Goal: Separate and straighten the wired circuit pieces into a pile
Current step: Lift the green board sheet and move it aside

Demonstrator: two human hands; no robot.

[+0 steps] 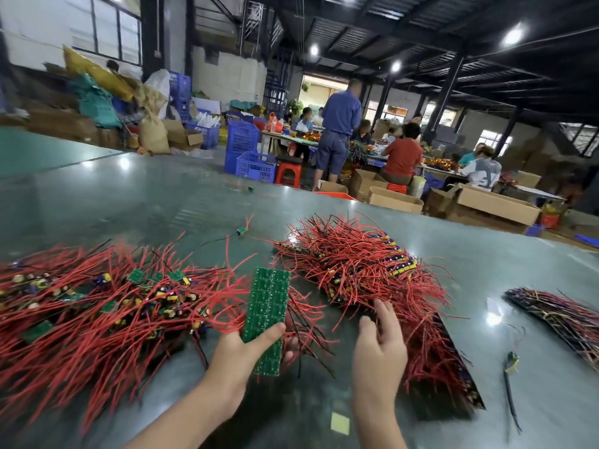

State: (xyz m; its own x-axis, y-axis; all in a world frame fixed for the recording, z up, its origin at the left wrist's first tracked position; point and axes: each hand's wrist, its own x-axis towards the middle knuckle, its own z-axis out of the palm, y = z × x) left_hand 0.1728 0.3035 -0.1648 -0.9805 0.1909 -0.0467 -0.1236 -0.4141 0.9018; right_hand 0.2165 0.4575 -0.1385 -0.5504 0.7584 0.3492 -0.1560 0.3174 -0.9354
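Fingers point(275, 330) of the left hand point(236, 354) curl around a long green strip of circuit boards point(268, 314), thumb across its face, holding it tilted up above the counter point(129, 196). Red wires point(301, 322) trail from the strip's right edge. The right hand point(377, 348) hovers just beside it with fingers spread and relaxed, gripping nothing, their tips near the edge of the right-hand pile of wired boards point(366, 270). That pile lies fairly orderly, red wires fanned toward the person and small yellow and blue parts lined up along its far side. To the left sprawls a tangled heap point(97, 306) of loose boards and red wires. A few single pieces point(241, 230) lie apart farther back on the counter. At the far right rests a dark bundle of wired strips point(560, 315), with one stray piece point(511, 362) near it. A small yellow square point(340, 423) lies between the forearms.
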